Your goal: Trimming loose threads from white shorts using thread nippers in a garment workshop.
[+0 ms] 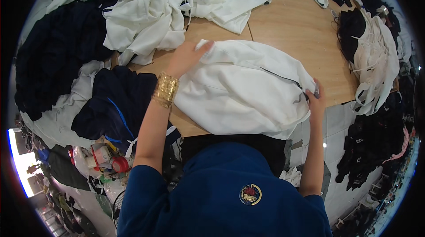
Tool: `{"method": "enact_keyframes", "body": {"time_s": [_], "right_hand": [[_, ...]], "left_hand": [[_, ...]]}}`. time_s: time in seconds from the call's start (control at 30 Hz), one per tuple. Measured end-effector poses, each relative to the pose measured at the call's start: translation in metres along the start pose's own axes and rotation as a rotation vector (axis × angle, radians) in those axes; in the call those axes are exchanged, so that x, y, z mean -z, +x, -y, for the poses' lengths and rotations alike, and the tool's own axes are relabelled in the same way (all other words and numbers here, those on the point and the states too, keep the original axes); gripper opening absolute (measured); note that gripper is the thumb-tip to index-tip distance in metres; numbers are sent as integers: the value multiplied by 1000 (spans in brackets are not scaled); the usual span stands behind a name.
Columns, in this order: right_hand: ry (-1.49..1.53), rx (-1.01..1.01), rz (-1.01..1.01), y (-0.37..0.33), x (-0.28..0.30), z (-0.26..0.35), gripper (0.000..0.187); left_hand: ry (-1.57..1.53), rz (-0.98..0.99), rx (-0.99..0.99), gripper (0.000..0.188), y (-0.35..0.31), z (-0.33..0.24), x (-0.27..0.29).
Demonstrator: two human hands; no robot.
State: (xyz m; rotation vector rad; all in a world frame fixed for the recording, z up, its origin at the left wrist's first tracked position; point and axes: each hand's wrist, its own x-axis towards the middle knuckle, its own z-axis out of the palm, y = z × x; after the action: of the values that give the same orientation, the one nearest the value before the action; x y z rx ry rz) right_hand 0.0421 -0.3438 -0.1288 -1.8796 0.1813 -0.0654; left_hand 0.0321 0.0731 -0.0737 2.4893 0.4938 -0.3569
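One white garment (241, 93) | left hand (187, 56): upper-left edge | right hand (316, 104): right end

A garment workshop — heaped clothes (57, 51) on a wooden table (292, 29), perhaps more in the blurry background.

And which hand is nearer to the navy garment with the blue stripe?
The left. The left hand touches the upper-left edge of the white garment, up and right of the navy garment; the right hand is at the white garment's right end, much farther across.
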Motion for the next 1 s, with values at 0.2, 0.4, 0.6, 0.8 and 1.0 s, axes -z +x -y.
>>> {"method": "enact_keyframes", "body": {"time_s": [0.2, 0.4, 0.6, 0.8, 1.0], "right_hand": [[339, -39, -16, 73, 62, 65, 46], [666, 686, 159, 59, 119, 206, 46], [527, 343, -148, 15, 110, 162, 45], [-168, -166, 12, -17, 64, -1, 40], [-208, -165, 84, -34, 53, -25, 39]], "left_hand": [[-1048, -72, -335, 29, 30, -39, 44], [-1383, -122, -1165, 30, -32, -81, 181], [-1221, -314, -503, 23, -57, -13, 101], [-873, -6, -166, 26, -59, 65, -36], [-1011, 37, -68, 23, -63, 89, -71]]}}
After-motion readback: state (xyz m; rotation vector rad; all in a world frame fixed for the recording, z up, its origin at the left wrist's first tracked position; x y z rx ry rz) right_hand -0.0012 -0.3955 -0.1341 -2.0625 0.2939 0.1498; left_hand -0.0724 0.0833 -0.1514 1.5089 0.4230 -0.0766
